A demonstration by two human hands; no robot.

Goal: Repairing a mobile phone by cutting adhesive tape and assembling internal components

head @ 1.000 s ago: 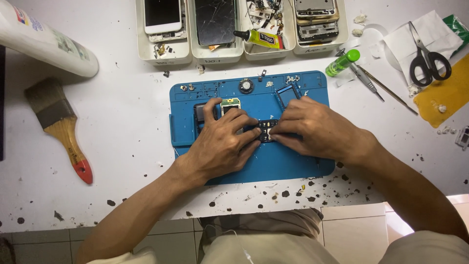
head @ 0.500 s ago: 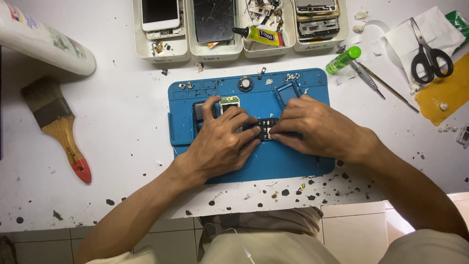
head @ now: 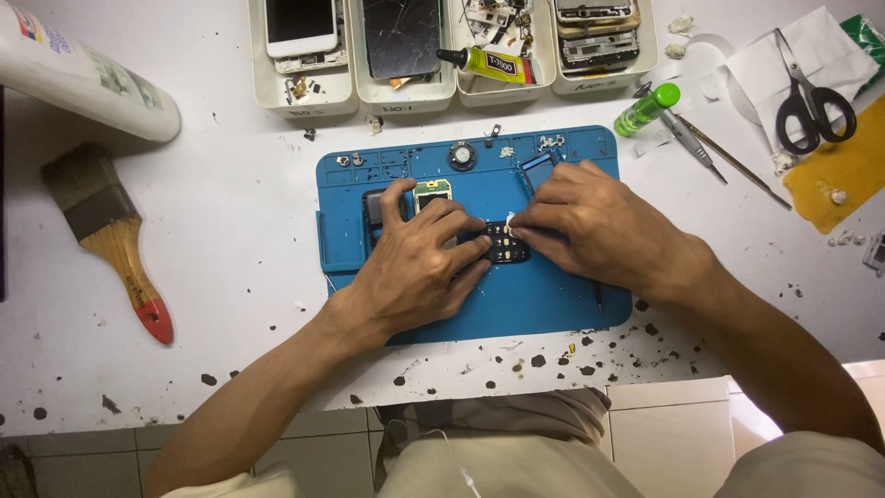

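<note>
A small black phone keypad part [head: 501, 244] lies in the middle of the blue repair mat [head: 516, 304]. My left hand [head: 419, 267] presses on its left side, fingers curled over it. My right hand [head: 590, 226] pinches the part's upper right edge with the fingertips; a small white bit shows at the tips. A little circuit board [head: 430, 194] and a dark component [head: 373, 207] lie just above my left fingers. A small blue-framed screen [head: 535, 168] stands beside my right hand. Most of the keypad part is hidden under my fingers.
White trays [head: 304, 88] at the back hold phones, a cracked screen and a glue tube [head: 484, 63]. A paintbrush [head: 111, 235] and a white bottle [head: 83, 78] lie left. Right: green tube [head: 648, 109], tweezers [head: 687, 138], scissors [head: 811, 88], yellow sheet [head: 843, 180].
Both hands stay on the keypad part with only slight finger shifts. The view has drifted a little.
</note>
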